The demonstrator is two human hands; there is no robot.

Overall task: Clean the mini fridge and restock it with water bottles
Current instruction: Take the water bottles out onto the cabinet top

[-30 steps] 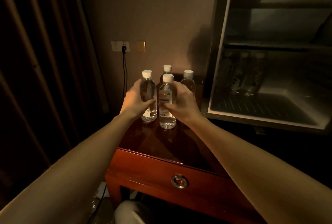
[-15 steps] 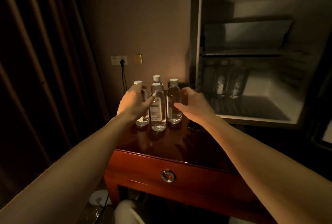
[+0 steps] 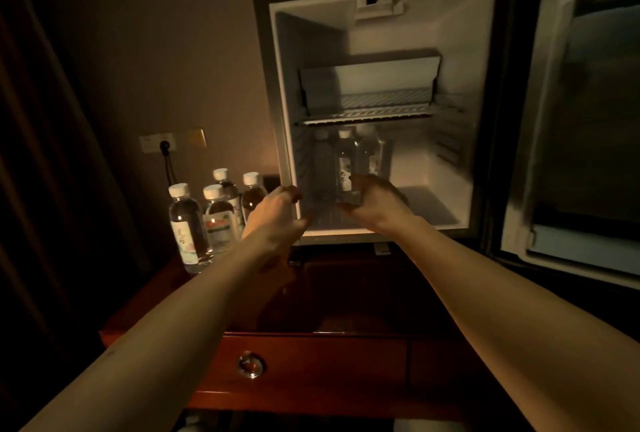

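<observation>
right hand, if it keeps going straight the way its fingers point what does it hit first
Most likely the labelled bottle standing in the fridge, just beyond the right hand. Depth is dim and blurred, so the gap is unclear.

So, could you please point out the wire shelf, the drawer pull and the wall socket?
wire shelf (image 3: 367,115): head view, front edge.
drawer pull (image 3: 250,365): head view, ring centre.
wall socket (image 3: 157,143): head view, white plate.

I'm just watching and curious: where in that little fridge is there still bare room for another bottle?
The fridge floor is bare on the right, between the bottles inside and the right wall. The wire shelf above also looks bare. It is crowded at back left, where both hands, left hand and right hand, reach in.
</observation>
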